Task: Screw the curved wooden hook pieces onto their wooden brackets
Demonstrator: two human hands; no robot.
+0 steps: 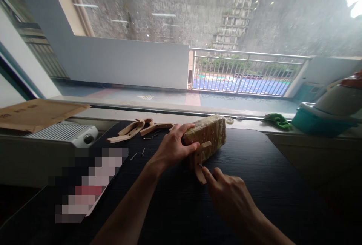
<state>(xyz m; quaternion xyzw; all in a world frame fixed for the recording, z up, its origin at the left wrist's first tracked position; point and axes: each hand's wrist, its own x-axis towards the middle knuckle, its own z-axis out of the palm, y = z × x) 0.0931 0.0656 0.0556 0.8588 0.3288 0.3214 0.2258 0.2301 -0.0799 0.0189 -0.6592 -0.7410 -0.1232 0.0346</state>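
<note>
A wooden block wrapped in clear film lies on the black table. My left hand grips its near end from the left, thumb across the front. A small wooden leg-shaped piece rests against that end. My right hand is closed in a pinch at the piece's lower part, holding what looks like a small screw or thin tool tip.
Several curved wooden pieces and loose screws lie left of the block. A white heater, cardboard, a green cloth and a teal container line the window sill. A blurred flat item sits at left.
</note>
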